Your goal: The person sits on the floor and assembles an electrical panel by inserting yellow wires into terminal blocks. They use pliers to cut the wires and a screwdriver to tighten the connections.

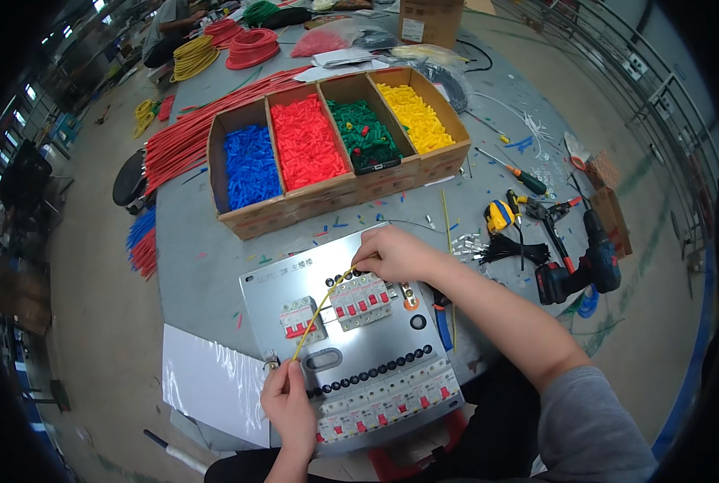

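Note:
A thin yellow wire point(317, 315) runs slantwise between my two hands, over a silvery metal panel point(279, 282). My left hand point(289, 406) pinches its lower end near the panel's left edge. At the far side of the panel, my right hand point(397, 256) pinches the upper end, just above a row of circuit breakers with red levers point(361, 301). A smaller breaker block point(301, 319) sits to its left, below the wire. Along the near edge runs a longer row of breakers point(382, 408), with black grommets point(374, 373) behind it. My fingers hide both wire ends.
Beyond the panel stands a cardboard box point(295, 205) with blue, red, green and yellow sleeves in compartments. Red wires point(184, 145) lie to its left. On the right are a cordless drill point(581, 270), a tape measure point(499, 216) and a screwdriver point(528, 181). A white sheet point(210, 386) lies at left.

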The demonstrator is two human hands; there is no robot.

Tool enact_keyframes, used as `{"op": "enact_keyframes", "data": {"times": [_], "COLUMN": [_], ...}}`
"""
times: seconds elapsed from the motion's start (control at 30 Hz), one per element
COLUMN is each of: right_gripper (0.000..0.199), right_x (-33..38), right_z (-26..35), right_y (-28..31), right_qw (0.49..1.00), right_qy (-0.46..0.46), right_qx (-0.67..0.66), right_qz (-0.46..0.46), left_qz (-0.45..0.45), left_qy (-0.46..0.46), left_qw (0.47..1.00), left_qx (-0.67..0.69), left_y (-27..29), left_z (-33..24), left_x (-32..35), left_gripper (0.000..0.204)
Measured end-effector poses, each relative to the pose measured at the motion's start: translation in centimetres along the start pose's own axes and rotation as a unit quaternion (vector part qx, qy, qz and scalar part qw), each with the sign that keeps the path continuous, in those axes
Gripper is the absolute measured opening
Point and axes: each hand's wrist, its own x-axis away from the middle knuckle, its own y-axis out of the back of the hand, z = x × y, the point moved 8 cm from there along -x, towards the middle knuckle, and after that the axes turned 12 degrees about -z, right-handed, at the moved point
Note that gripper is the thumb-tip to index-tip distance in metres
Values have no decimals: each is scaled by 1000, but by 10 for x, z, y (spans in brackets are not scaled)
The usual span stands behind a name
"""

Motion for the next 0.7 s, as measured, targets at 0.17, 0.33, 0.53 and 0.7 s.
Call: {"op": "enact_keyframes", "data": {"times": [0.17, 0.33, 0.53, 0.7], "right_gripper": [14, 15, 15, 15], "right_x": [-1, -2, 1, 1], "right_z": [-1, 5, 10, 15], "right_y": [-1, -4, -5, -4], "right_qw": [1000, 999, 1000, 999], "right_qy": [15, 36, 4, -19], "right_qx": [0, 1, -19, -26], "right_qz": [-17, -14, -3, -5], "left_qz": [26, 32, 17, 20], "left_qy": [37, -3, -78, -75], "left_qw": [999, 999, 996, 996], "left_qx": [1, -10, -39, -37], "left_y": [0, -1, 5, 10], "left_z": [-5, 0, -7, -11], "left_x": [0, 0, 5, 9], "left_gripper": [25, 23, 18, 18]}}
